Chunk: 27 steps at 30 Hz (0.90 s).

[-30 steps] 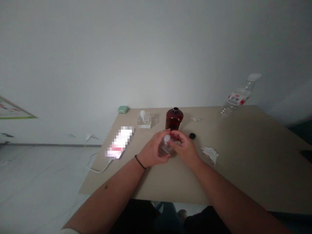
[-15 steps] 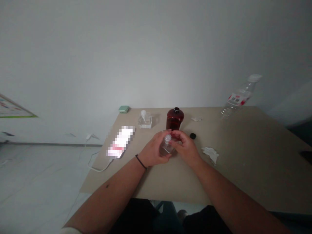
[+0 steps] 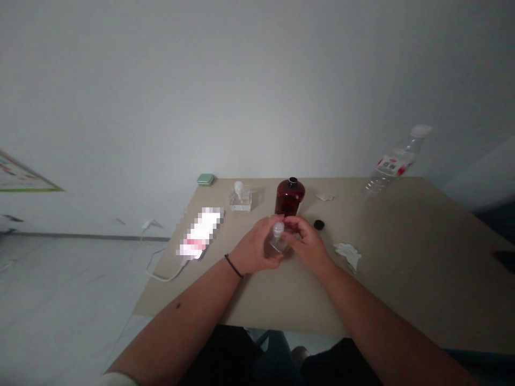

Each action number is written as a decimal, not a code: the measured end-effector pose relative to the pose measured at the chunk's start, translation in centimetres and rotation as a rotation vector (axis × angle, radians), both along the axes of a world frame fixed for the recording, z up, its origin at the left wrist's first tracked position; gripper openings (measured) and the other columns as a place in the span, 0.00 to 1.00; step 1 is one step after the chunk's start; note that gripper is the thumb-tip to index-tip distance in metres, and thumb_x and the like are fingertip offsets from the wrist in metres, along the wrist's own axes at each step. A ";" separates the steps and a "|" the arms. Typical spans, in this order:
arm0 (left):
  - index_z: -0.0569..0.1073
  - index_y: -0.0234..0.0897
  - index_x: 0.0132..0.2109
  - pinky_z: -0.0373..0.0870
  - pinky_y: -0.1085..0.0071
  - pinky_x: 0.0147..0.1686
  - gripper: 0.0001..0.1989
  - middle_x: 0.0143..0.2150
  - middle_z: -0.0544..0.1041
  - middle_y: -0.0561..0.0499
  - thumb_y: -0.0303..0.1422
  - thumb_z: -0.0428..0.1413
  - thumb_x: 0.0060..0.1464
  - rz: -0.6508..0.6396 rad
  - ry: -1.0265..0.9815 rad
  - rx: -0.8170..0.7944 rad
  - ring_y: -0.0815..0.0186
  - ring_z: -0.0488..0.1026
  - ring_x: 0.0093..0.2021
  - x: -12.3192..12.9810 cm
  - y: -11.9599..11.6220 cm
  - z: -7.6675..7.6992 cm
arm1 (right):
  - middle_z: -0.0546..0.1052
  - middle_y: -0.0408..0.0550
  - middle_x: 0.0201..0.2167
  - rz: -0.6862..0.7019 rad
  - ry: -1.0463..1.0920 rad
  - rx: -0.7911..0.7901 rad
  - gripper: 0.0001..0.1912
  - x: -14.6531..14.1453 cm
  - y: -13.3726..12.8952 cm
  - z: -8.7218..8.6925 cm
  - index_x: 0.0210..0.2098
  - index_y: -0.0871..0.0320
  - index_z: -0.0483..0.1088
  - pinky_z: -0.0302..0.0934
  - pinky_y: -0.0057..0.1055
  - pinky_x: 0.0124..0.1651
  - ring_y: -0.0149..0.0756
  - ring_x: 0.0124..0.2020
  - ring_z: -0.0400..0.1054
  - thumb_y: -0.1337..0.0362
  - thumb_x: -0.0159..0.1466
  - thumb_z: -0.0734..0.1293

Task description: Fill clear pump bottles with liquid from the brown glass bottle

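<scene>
1. Left hand [image 3: 255,247]: grip closed around the body of a small clear bottle [image 3: 276,244], fingers wrapped across its near side; black cord bracelet [image 3: 234,266] on the wrist.
2. Right hand [image 3: 308,245]: grip pressed in from the other side, fingers curled against the upper part of the bottle, just below its white cap [image 3: 278,229]; exact fingertip contact partly hidden.
3. Bottle upright between both hands, over the middle of the counter [image 3: 281,303]; contact with the surface impossible to tell.
4. Almost no change over the last second: same two-handed hold, same bottle position, only a slight drift of the view.
5. Just behind the hands, an upright dark red bottle [image 3: 290,197] with an open mouth; a black cap [image 3: 319,224] lying flat just to its right.
6. Farther left, a square clear container [image 3: 240,199], a small green tin [image 3: 206,179], and a blurred phone [image 3: 200,233] on a white cable [image 3: 161,274].
7. Farther right, a crumpled tissue [image 3: 346,254], a small tissue scrap [image 3: 324,197], and a plastic water bottle [image 3: 396,161] near the back corner.
</scene>
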<state>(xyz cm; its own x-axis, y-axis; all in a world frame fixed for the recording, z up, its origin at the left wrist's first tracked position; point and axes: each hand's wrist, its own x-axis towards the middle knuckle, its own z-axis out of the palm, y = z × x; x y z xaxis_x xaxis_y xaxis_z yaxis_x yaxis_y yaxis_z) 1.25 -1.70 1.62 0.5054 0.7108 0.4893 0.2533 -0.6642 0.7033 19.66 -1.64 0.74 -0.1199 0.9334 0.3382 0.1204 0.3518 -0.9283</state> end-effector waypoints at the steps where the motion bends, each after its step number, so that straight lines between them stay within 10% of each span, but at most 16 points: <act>1: 0.57 0.40 0.67 0.62 0.45 0.64 0.45 0.65 0.66 0.38 0.29 0.65 0.43 0.000 0.000 -0.004 0.46 0.66 0.64 0.0 0.0 0.0 | 0.78 0.50 0.45 0.008 0.004 0.004 0.15 0.1 0.0 0.0 0.45 0.51 0.72 0.67 0.44 0.51 0.42 0.45 0.73 0.53 0.61 0.70; 27: 0.51 0.44 0.71 0.61 0.41 0.67 0.48 0.71 0.61 0.41 0.30 0.64 0.46 -0.031 0.005 0.075 0.42 0.62 0.68 0.0 0.2 0.1 | 0.78 0.50 0.44 -0.019 -0.043 0.038 0.15 0.1 0.0 0.1 0.46 0.50 0.72 0.67 0.46 0.50 0.43 0.44 0.73 0.54 0.61 0.70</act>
<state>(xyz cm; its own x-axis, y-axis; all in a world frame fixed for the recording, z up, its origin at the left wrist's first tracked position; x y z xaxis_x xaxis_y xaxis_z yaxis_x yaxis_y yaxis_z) 1.21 -1.53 1.75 0.5292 0.6563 0.5378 0.2355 -0.7225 0.6500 19.73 -1.64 0.85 -0.1170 0.9223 0.3683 0.1670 0.3838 -0.9082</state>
